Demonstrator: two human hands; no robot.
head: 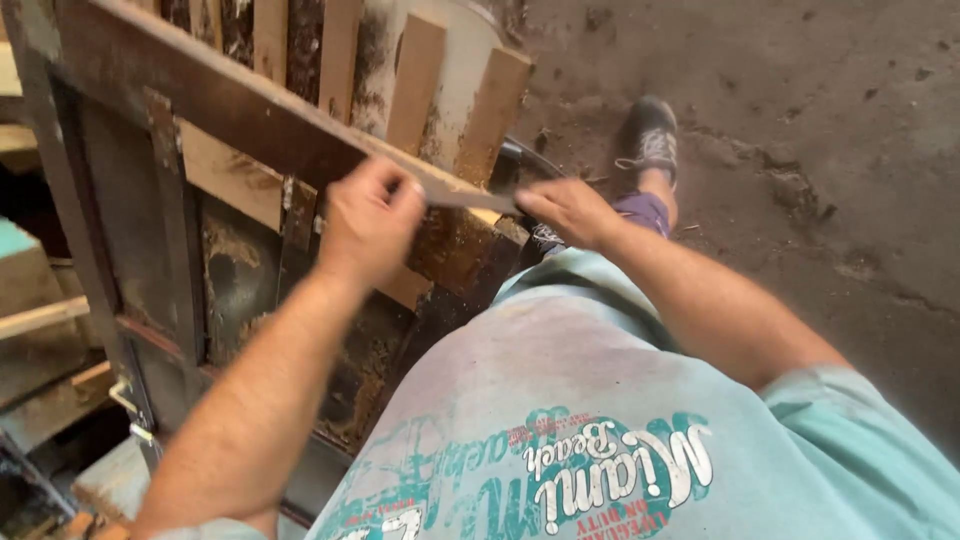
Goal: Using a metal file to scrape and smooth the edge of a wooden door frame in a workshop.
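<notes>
A long dark rusty plank point(230, 100) runs from the upper left down to the middle of the view. My left hand point(368, 222) is closed around it near its lower end. My right hand point(568, 208) touches the plank's tip, fingers curled at its end. Below and behind the plank stands a dirty wooden frame point(300, 60) with several upright pale slats point(418, 80).
My foot in a dark laced shoe point(648, 135) rests on the stained concrete floor point(800, 150) at the right. A dark metal frame point(170, 250) with a latch stands at the left. Loose boards point(40, 318) lie at the far left. A white bucket-like container point(465, 40) is behind the slats.
</notes>
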